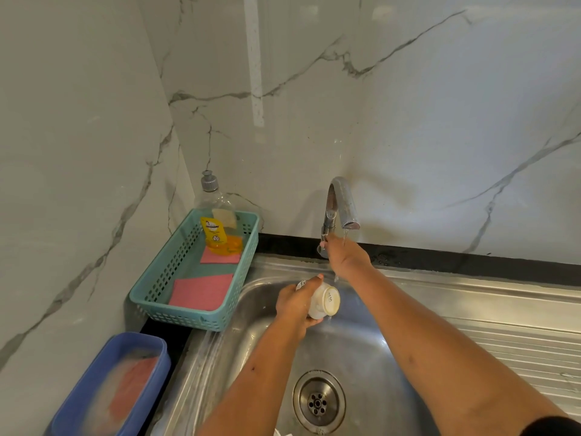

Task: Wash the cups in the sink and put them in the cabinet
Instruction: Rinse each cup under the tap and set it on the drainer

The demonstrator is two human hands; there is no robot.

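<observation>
Here, one cup is held over a steel sink [361, 357] in a marble-walled corner.
The sink sits in a black tabletop [440, 256], with veined marble wall [408, 121] behind and to the left. At the sink's left edge, one teal basket [188, 313] holds one soap bottle [217, 228] and two pink cloths [201, 292]. One blue tub [151, 344] lies nearer. The left hand [295, 305] is clamped on the cup [325, 302], which is tipped sideways above the basin. The right hand [344, 256] reaches across to the base of the one tap [341, 199], which is running. Its fingers are mostly hidden, so I cannot tell its grip.
</observation>
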